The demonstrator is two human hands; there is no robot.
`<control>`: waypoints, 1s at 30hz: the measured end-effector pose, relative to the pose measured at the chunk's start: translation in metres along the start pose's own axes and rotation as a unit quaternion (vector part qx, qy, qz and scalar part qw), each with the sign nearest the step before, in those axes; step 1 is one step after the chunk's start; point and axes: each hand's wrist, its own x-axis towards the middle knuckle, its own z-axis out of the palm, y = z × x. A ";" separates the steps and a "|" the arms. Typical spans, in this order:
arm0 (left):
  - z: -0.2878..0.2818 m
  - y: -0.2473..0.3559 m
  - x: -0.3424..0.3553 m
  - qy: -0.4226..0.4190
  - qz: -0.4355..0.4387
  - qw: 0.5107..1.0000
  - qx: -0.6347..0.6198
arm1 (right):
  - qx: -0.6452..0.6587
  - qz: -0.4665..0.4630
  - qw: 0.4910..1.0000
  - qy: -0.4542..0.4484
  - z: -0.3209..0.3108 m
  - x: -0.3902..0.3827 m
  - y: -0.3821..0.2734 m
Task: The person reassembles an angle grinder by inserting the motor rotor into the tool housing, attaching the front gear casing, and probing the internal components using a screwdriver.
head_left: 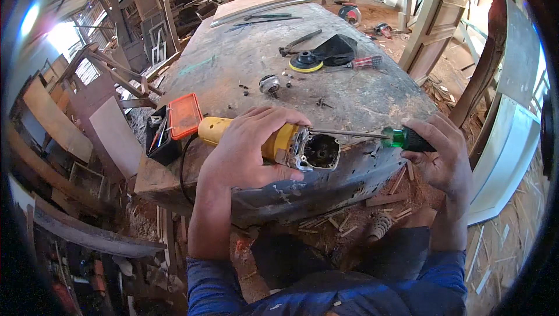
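My left hand (250,144) is wrapped round the yellow body of a power tool (215,130), which looks like an angle grinder with its head off. Its open metal gear housing (319,152) faces right, with a dark round cavity inside. In my right hand (439,150) is a screwdriver with a green and black handle (398,137). The long shaft (349,133) points left, and its tip meets the upper edge of the housing. Beyond, a detached metal gear head (269,85) lies on the bench among several small screws (244,90).
On the worn bench (192,83) lie a yellow-edged backing pad (305,61), a black guard (339,48), a red-handled screwdriver (365,62) and pliers (300,42). An orange-lidded toolbox (174,124) stands at the left edge. A wooden door (437,22) leans at right; wood scraps litter the floor.
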 end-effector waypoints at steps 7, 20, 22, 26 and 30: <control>-0.001 -0.001 -0.001 0.007 0.008 1.000 0.000 | 0.025 0.000 0.999 -0.048 -0.013 0.011 -0.005; -0.002 -0.003 -0.001 -0.001 0.012 1.000 0.015 | 0.188 0.131 0.965 -0.124 -0.018 0.025 0.000; -0.001 -0.003 -0.004 0.006 0.016 1.000 0.021 | 0.200 0.131 0.962 -0.133 -0.018 0.024 0.010; -0.001 -0.004 -0.004 0.003 -0.001 1.000 0.017 | 0.184 0.193 0.961 -0.071 -0.008 0.018 0.051; -0.005 0.001 0.001 -0.023 -0.026 0.999 0.001 | 0.051 0.240 0.969 -0.043 0.037 0.040 0.061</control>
